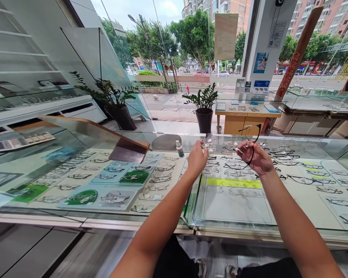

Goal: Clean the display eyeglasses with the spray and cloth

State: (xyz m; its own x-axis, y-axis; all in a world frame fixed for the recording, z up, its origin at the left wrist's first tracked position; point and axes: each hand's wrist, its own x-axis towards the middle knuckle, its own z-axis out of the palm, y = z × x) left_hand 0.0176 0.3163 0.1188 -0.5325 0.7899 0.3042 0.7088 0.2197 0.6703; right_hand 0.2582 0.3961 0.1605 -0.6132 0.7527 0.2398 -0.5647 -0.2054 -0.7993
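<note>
Raised above the glass display counter (234,206), a pair of dark-framed eyeglasses (260,133) is gripped by my right hand (256,158), its thumb and fingers closed on the frame. My left hand (197,156) is over the counter's far part, fingers curled together; what they hold, if anything, is hidden. Just beyond those fingers lie clear-framed eyeglasses (211,142). A small white-capped bottle (179,150) with a teal label stands upright to the left of my left hand. Several rows of eyeglasses (161,177) lie under the glass, and more lie around both hands.
At the left, a wooden-edged panel (127,148) rises over the counter. Potted plants (204,116) stand beyond it, before the window. A wooden display table (243,119) with glasses is at the back right. The counter's front edge (220,231) runs close before my legs.
</note>
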